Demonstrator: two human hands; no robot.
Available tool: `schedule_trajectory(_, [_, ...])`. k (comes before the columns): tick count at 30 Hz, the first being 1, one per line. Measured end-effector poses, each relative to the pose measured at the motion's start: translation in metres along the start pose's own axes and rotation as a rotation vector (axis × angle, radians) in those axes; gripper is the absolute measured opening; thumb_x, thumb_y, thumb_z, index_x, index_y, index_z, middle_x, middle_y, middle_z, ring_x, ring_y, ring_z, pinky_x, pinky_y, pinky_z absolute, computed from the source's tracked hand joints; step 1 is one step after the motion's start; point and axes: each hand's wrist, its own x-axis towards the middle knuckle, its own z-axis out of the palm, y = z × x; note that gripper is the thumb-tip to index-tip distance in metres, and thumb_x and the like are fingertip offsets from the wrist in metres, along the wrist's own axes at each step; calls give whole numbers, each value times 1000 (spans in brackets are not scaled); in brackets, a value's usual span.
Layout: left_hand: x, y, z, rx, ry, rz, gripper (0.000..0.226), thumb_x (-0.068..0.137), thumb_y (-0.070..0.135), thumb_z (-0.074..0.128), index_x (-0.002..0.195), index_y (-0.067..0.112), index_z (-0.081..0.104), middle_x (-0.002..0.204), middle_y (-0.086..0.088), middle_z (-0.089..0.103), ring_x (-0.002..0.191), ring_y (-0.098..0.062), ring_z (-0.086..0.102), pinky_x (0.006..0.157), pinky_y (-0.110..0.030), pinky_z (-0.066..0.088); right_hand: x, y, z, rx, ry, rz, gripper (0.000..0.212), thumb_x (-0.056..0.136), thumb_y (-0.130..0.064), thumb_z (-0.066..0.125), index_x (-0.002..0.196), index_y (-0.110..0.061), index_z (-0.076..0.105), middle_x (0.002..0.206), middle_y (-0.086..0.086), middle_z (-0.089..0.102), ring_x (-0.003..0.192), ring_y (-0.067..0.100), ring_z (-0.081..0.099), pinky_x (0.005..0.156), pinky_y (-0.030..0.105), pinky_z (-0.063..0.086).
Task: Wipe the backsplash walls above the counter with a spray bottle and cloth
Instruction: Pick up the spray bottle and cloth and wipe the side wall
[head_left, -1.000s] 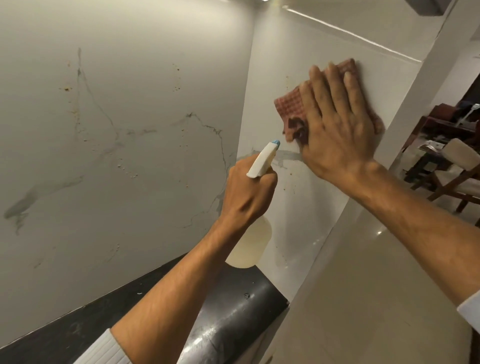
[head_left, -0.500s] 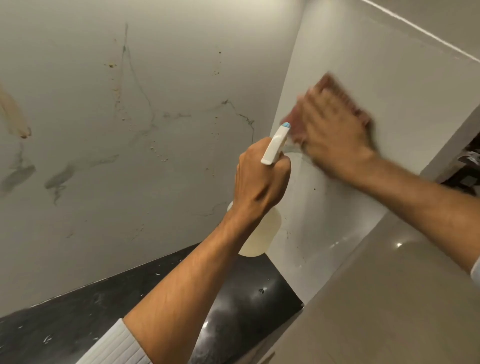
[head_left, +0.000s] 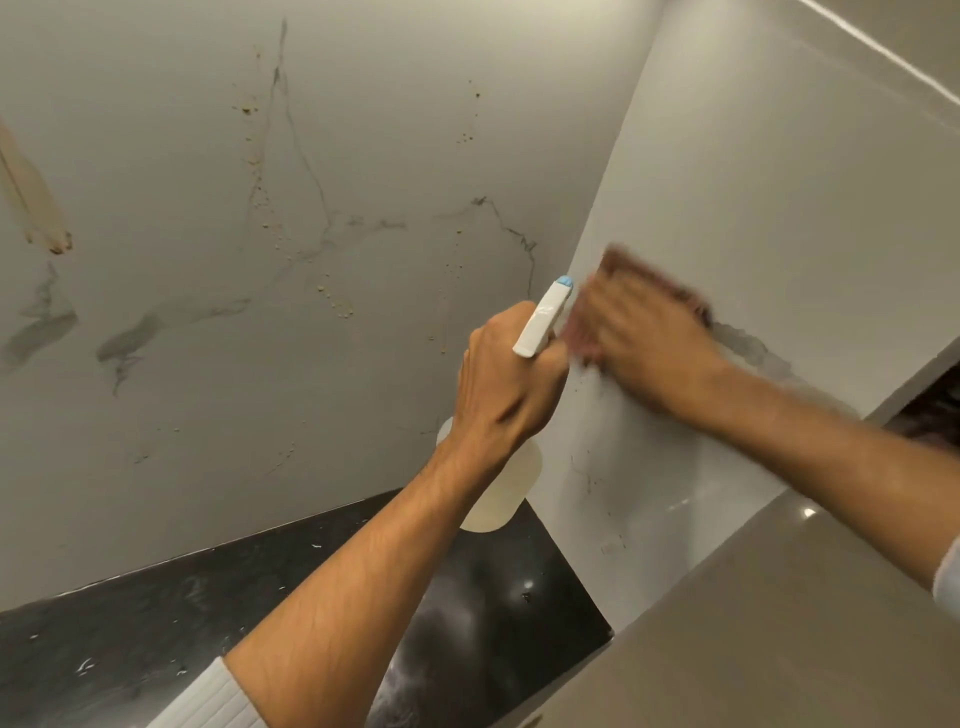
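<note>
My left hand (head_left: 511, 374) grips a white spray bottle (head_left: 543, 319) with a blue nozzle tip; its pale translucent body (head_left: 498, 493) hangs below my wrist. My right hand (head_left: 639, 338), blurred by motion, presses a reddish checked cloth (head_left: 623, 262) flat against the right backsplash wall (head_left: 779, 208), close to the inner corner. Most of the cloth is hidden under my palm. A grey wet smear (head_left: 748, 345) trails on the wall to the right of the hand. The left backsplash wall (head_left: 260, 208) carries brown splatter spots and grey veins.
A black speckled counter (head_left: 156, 623) runs below both walls. A brownish streak (head_left: 31, 202) marks the far left of the left wall. A beige glossy surface (head_left: 779, 623) fills the lower right. A dark opening (head_left: 935, 405) shows at the right edge.
My right hand with the cloth has slid down and left along the right wall toward the corner. The view has swung left and downward. The bottle stays gripped in my left hand.
</note>
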Motion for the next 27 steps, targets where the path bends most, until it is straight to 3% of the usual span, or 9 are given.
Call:
schedule_trajectory(4, [-6,-12,-1,7,-36,-20,21,73,12,42,72,-9,48,60,-10,43,56,-23,38,51,-38,33,-28,-20,12,-73,-70,-116,63,108,-26,35,159,1,9,168,17,-1,156,31,-1,126,40,-5])
schedule_trajectory(7, [-5,-15,-3,25,-52,-25,22,76,11,43,75,-10,52,61,-15,47,58,-25,42,50,-44,39,2,32,-9,-84,114,181,57,104,-17,39,155,6,24,165,22,12,154,37,8,125,43,1])
schedule_trajectory(9, [-3,-16,-3,37,-52,-10,21,80,8,44,77,-10,54,64,-20,51,59,-28,45,52,-52,46,20,64,-23,-75,241,434,63,100,-19,31,156,6,16,165,22,11,154,37,8,126,45,3])
schedule_trajectory(11, [-2,-16,-1,46,-42,9,21,82,7,45,78,-11,55,66,-24,54,58,-37,48,54,-54,48,22,57,-26,-125,240,478,65,100,-21,23,157,4,8,166,20,8,154,36,7,126,46,6])
schedule_trajectory(14, [-1,-18,5,52,-20,12,20,76,10,43,72,-9,49,63,-23,50,58,-42,45,50,-48,41,-9,-5,5,56,146,321,51,107,-22,26,156,-10,28,163,10,27,150,29,27,123,44,25])
schedule_trajectory(17, [-6,-16,11,27,-16,15,17,76,9,43,68,-6,44,59,-10,42,55,-22,36,51,-38,31,-52,-57,29,-154,-119,-290,57,110,-27,21,160,-11,-2,168,14,-8,155,30,-7,122,44,-16])
schedule_trajectory(18, [-9,-15,13,20,-19,21,17,76,8,43,67,-7,45,59,-10,42,55,-21,36,51,-37,30,-59,-57,31,-135,-134,-322,59,110,-26,22,159,-8,-5,167,16,-12,154,31,-12,116,44,-21])
schedule_trajectory(22, [-9,-13,18,18,2,5,15,78,3,45,66,-4,40,58,-12,39,55,-21,34,52,-38,28,-17,8,-2,157,181,288,51,104,-26,33,152,-13,36,158,12,32,147,34,29,121,51,25])
schedule_trajectory(27, [-16,-16,26,20,8,-21,24,83,-4,47,63,7,38,58,-4,37,54,-16,32,51,-36,27,26,29,-12,-145,231,486,65,95,-19,22,154,8,17,159,23,27,151,38,20,125,44,10])
